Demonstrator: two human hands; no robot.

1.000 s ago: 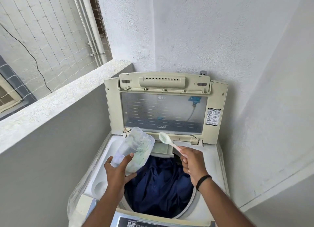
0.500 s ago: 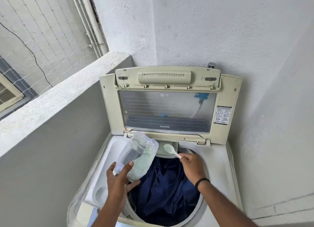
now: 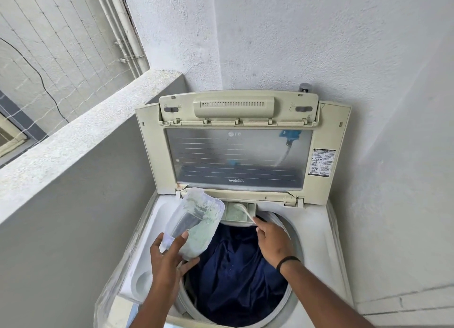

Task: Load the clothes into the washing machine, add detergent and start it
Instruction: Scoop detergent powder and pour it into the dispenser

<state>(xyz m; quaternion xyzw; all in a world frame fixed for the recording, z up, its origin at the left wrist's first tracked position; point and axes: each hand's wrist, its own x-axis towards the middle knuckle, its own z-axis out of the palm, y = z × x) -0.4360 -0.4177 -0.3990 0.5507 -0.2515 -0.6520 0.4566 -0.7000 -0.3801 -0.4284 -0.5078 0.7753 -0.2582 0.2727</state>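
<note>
A top-loading washing machine (image 3: 317,231) is seen from above with its lid (image 3: 242,143) raised upright against a white wall (image 3: 319,37). Dark blue clothes (image 3: 235,273) are piled inside the drum, below and between the two hands.

A clear plastic container (image 3: 196,222), streaked inside with pale green detergent powder, is held tilted by the left hand (image 3: 169,261); the fingers are curled round its lower end and the thumb is pressed underneath. The container's open mouth is turned away from the person, toward the lid's hinge.

A small white spoon (image 3: 243,211) is pinched by its handle in the fingertips of the right hand (image 3: 272,244). The spoon's bowl is lowered into the detergent tray (image 3: 237,213), a small rectangular compartment just beyond the right hand at the back edge of the drum opening. Pale green powder is seen lying in that tray. A black band (image 3: 287,262) is worn on the right wrist.

To the left of the left hand, a grey parapet wall (image 3: 73,140) is seen beside the machine, with netting (image 3: 56,45) and white pipes (image 3: 122,25) beyond it.
</note>
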